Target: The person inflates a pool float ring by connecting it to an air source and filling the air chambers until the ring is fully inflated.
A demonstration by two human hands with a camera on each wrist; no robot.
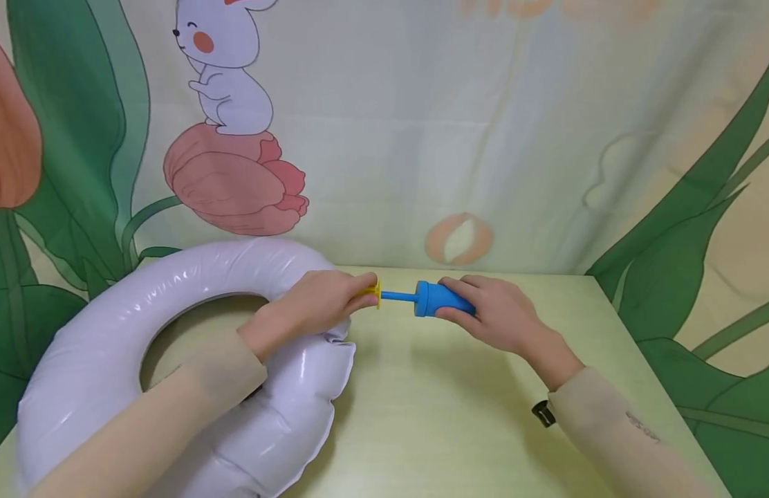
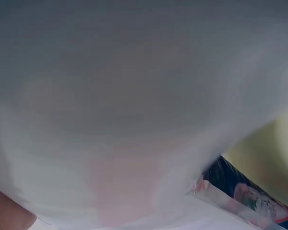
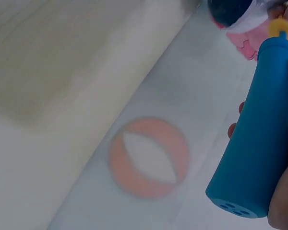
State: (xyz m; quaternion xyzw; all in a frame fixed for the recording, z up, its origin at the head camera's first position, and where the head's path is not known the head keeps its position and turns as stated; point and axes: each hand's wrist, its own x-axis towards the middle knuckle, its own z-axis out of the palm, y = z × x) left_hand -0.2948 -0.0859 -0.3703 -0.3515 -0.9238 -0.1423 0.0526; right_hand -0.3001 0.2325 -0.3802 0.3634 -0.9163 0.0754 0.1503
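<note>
A blue hand air pump (image 1: 443, 300) is held level above the table between both hands. My right hand (image 1: 499, 315) grips its barrel, fingers over the top and thumb below. The left hand (image 1: 319, 301) pinches the yellow end piece (image 1: 378, 295), which sits on a thin blue rod that shows between the piece and the barrel. In the right wrist view, the pump barrel (image 3: 254, 139) has small holes in its near end. A white inflatable swim ring (image 1: 98, 325), puffed out with a creased seam, lies under the left forearm. Its pale surface (image 2: 110, 120) fills most of the left wrist view.
The pale yellow-green table (image 1: 434, 429) extends under the ring and hands. Behind it hangs a cloth backdrop (image 1: 384, 138) printed with a rabbit, flowers and leaves. A small black object (image 1: 543, 413) shows beside the right sleeve.
</note>
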